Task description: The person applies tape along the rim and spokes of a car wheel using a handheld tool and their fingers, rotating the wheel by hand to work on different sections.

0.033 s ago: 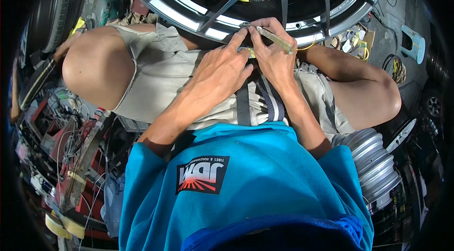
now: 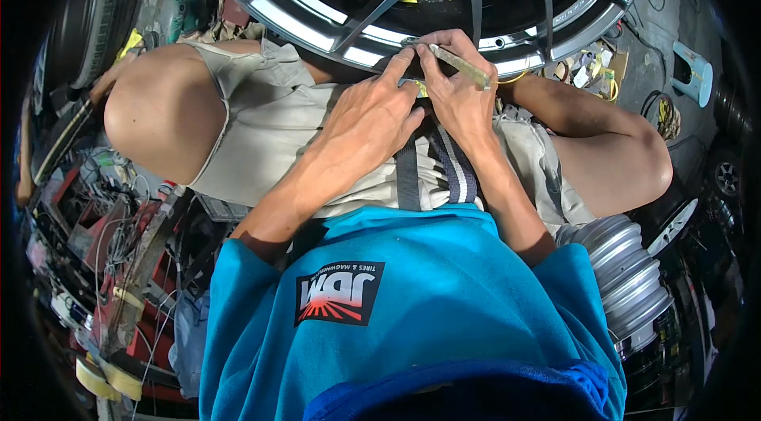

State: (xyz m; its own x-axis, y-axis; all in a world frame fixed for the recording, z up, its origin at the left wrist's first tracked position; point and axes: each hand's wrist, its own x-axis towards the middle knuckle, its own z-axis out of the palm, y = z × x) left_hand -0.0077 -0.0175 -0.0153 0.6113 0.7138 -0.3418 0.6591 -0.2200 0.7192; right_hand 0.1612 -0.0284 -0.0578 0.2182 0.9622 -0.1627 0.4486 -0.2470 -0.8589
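Note:
A grey multi-spoke wheel rim [image 2: 293, 34] with a bright outer lip stands against my lap at the top. My right hand [image 2: 460, 96] is closed around a slim, worn, pale stick-like tool [image 2: 464, 69], pinched between thumb and fingers. The tool's narrow tip meets the rim's lip. My left hand [image 2: 369, 120] lies beside it, index finger stretched to the tip and thumb apart; its other fingers are partly hidden. Between the hands shows a small yellow-green piece [image 2: 418, 89], too covered to name. A thin yellow cord [image 2: 511, 81] trails from near the tool's back end.
A tire [image 2: 99, 17] leans at the far left. Cluttered red parts and wires [image 2: 87, 223] fill the left side. A silver ribbed wheel barrel [image 2: 622, 274] lies by my right side. Farther right are a light-blue container [image 2: 692, 74] and scattered scraps [image 2: 590, 68].
The yellow cord beside my right hand has dropped slightly. Both hands, the tool and the wheel rim hold the same places.

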